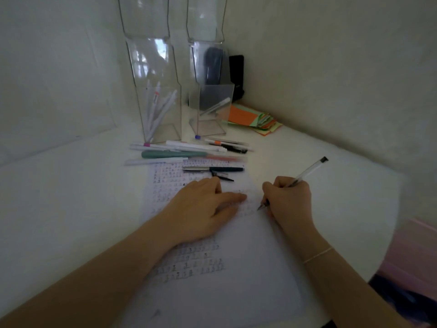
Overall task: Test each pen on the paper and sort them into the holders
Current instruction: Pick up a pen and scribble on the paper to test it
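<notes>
left arm: bare forearm enters from the lower left, angled up and right toward centre
left hand (203, 209): palm down, flat, fingers relaxed and slightly spread, index finger stretched out to the right
left hand contact: resting on the paper (236, 268), holding nothing
right arm: bare forearm enters from the lower right, angled up and left; thin bracelet (318, 254) at the wrist
right hand (289, 200): fingers curled in a writing grip, knuckles up
right hand contact: pinching a clear pen (305, 175), tip down-left at the paper, capped end up-right
spacing: hands close together, not touching
</notes>
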